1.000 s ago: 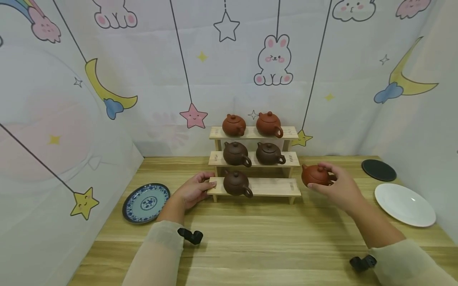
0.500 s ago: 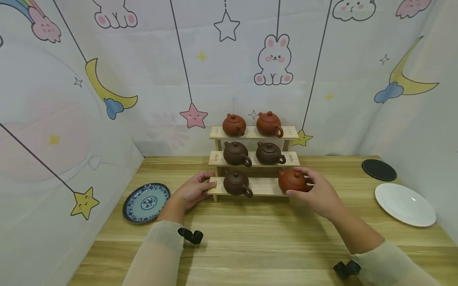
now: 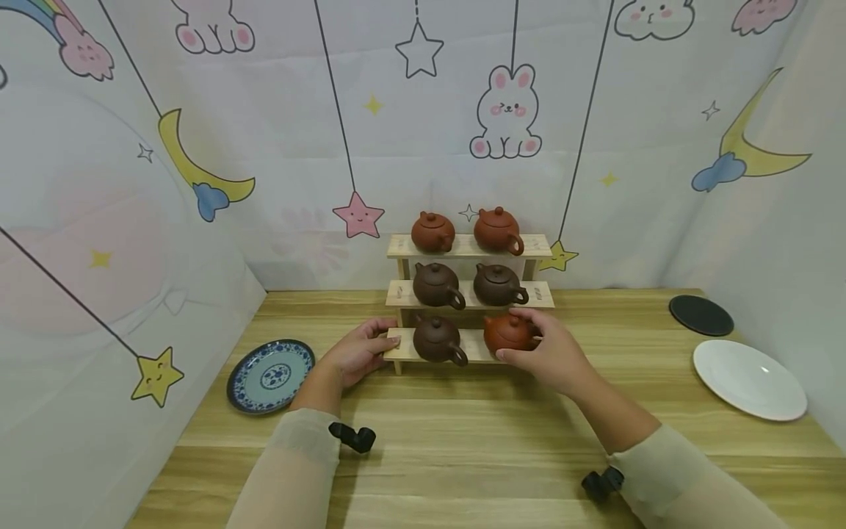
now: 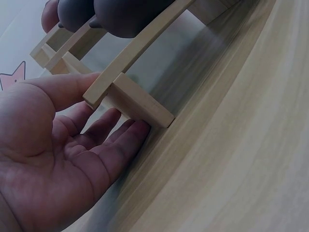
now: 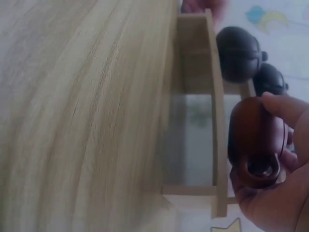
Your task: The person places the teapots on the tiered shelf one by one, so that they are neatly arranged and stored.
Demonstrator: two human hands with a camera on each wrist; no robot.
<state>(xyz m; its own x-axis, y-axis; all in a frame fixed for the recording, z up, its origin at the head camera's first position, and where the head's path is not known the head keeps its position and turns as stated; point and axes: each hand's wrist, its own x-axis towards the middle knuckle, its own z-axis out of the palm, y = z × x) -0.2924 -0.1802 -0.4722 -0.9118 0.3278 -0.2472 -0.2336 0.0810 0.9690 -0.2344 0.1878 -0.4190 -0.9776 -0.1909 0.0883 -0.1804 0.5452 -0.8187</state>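
Note:
A reddish-brown clay teapot (image 3: 507,335) is at the right part of the bottom step of a three-step wooden display stand (image 3: 473,356). My right hand (image 3: 555,356) grips it from the right, thumb in front and fingers behind; in the right wrist view its handle (image 5: 263,169) faces the palm. Whether its base touches the board is hard to tell. My left hand (image 3: 360,353) holds the left end of the bottom step; the left wrist view shows the thumb at the board (image 4: 123,63) and curled fingers by the leg. Left of the held pot sits a dark brown teapot (image 3: 436,339).
Two dark teapots, one here (image 3: 497,284), occupy the middle step, and two reddish ones, including this teapot (image 3: 432,232), the top. A blue patterned plate (image 3: 272,376) lies left; a white plate (image 3: 750,380) and black disc (image 3: 701,315) lie right. A printed cloth (image 3: 410,147) hangs behind.
My right hand has carried the reddish-brown teapot leftward, from beside the stand to the right part of its bottom step. The left hand has stayed at the stand's left end.

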